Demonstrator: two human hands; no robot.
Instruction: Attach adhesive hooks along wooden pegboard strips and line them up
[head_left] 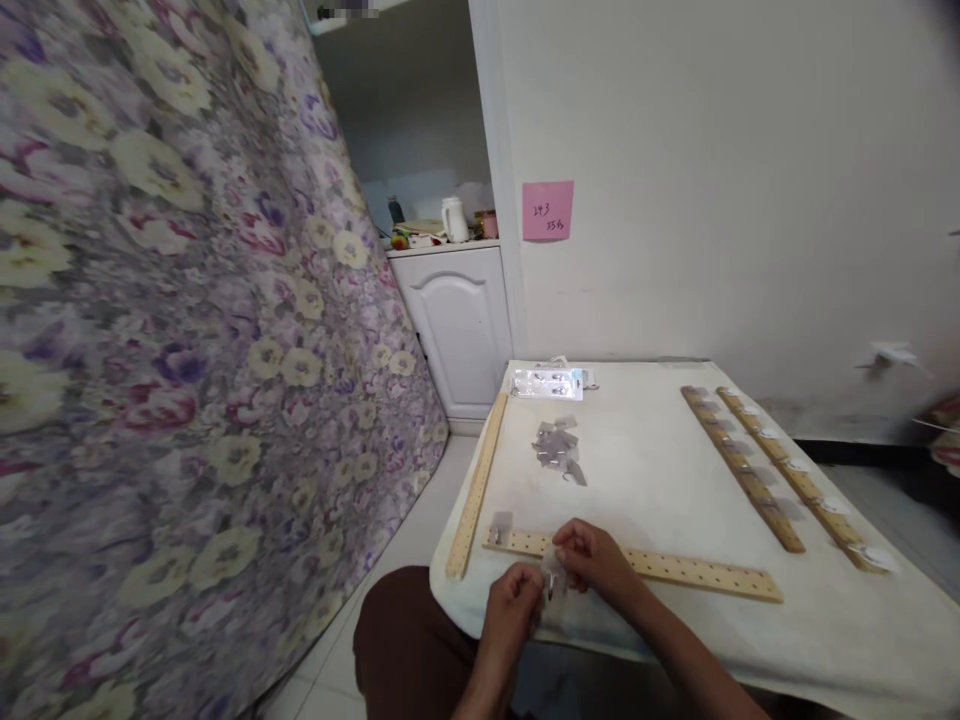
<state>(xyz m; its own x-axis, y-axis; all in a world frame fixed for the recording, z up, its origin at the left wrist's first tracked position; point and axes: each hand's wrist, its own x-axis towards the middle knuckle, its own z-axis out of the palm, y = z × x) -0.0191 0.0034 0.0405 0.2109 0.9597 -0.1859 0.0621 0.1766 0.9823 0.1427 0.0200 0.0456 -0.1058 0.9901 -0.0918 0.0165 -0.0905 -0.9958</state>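
Observation:
Just over the near edge of the table, both my hands pinch a small clear adhesive hook (553,582) with a dark metal hook on its transparent square. My left hand (516,600) is closed at its left side. My right hand (592,556) closes on its upper right side and covers part of a pale wooden strip with holes (697,572) lying behind. Another clear hook (499,527) sits at that strip's left end. Farther back lies a loose pile of clear hooks (556,447).
A second holed strip (480,490) runs along the table's left edge. Two browner strips (742,468) with several clear hooks lie at right. Hook packaging (547,384) is at the back. A pink note (547,211) hangs on the wall; a floral curtain (225,350) fills the left.

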